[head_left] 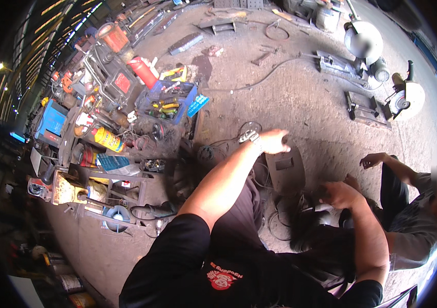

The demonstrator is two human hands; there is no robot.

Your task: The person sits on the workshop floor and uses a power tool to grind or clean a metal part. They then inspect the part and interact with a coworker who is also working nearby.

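Note:
My left hand, with a wristwatch on it, is stretched out over the concrete floor, fingers extended and nothing in them. It hovers just above the top edge of a dark welding mask with a small rectangular window, which stands on the floor. My right hand lies lower right with fingers curled over something dark by my knee; what it grips is hidden. A small white object shows just below it.
A crouching co-worker in a grey shirt is at the right, one hand raised. At the left are a blue crate of tools, a red cylinder, a yellow can and an angle grinder. A cut-off saw stands far right.

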